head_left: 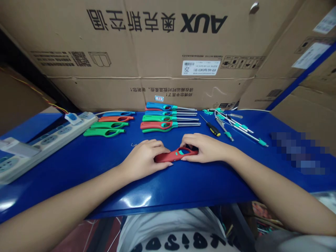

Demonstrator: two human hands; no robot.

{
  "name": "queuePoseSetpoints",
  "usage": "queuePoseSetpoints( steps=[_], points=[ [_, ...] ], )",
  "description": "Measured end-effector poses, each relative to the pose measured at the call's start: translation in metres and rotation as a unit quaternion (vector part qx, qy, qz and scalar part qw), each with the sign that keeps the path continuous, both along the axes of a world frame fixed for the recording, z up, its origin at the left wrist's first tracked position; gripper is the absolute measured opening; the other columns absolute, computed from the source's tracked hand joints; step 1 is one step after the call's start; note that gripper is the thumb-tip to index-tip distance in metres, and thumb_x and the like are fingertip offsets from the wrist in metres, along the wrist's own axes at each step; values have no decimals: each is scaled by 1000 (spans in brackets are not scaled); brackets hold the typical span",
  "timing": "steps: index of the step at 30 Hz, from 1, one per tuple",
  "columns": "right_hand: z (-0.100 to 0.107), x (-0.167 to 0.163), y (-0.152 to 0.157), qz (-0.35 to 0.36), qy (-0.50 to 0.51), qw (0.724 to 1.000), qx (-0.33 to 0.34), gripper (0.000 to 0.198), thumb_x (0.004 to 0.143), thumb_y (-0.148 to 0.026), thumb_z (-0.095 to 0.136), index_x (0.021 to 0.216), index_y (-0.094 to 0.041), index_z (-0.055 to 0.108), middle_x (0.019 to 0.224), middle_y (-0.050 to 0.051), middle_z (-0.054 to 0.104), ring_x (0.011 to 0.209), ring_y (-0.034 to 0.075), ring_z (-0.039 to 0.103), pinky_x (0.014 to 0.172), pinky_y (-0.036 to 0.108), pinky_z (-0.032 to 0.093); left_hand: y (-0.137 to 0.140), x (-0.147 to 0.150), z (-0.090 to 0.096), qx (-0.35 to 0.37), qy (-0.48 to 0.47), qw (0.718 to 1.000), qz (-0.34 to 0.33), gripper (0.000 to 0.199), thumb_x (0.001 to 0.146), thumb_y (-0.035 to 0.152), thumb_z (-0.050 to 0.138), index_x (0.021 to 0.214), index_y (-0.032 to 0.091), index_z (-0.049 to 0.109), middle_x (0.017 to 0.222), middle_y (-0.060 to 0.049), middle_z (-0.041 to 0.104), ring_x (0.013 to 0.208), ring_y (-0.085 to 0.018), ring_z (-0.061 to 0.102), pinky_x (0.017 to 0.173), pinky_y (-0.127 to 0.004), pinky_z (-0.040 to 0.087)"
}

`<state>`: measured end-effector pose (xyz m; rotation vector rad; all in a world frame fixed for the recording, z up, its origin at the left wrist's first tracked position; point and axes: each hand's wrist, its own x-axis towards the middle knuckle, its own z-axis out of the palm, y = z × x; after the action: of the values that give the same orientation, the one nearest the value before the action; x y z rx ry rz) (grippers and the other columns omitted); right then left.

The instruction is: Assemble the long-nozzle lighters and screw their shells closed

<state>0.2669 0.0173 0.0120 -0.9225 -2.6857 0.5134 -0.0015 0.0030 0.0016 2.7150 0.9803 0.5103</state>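
Observation:
Just above the blue tabletop, a red gas lighter handle (173, 156) with a teal trigger spans the gap between my two hands. My left hand (144, 157) is closed around its wide end. The fingers of my right hand (206, 147) pinch the narrow end beside the trigger loop; no metal tube shows there. Beyond the hands lie several assembled lighters (160, 125) with metal tubes, stacked in a row. Small bent metal pieces (134, 144) lie just behind my left hand. A black and yellow screwdriver (213, 129) rests beyond my right hand.
At back left are several tubeless handle shells (111, 124) in green, orange and blue. A white power strip (48, 141) runs along the left. Metal tubes with teal parts (236, 124) lie at back right. A cardboard wall (157, 45) closes off the back; a pixelated patch covers the right side.

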Motion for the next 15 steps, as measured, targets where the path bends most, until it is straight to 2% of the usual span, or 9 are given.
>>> queuePoseSetpoints(
  steps=[15],
  points=[
    [2, 1, -2, -19, -13, 999, -31, 31, 87, -43, 71, 105, -19, 63, 93, 4, 63, 76, 16, 56, 65, 27, 40, 0, 0, 0, -25, 8, 1000, -6, 29, 91, 41, 69, 110, 20, 72, 101, -4, 69, 92, -22, 65, 79, -32, 49]
  ],
)
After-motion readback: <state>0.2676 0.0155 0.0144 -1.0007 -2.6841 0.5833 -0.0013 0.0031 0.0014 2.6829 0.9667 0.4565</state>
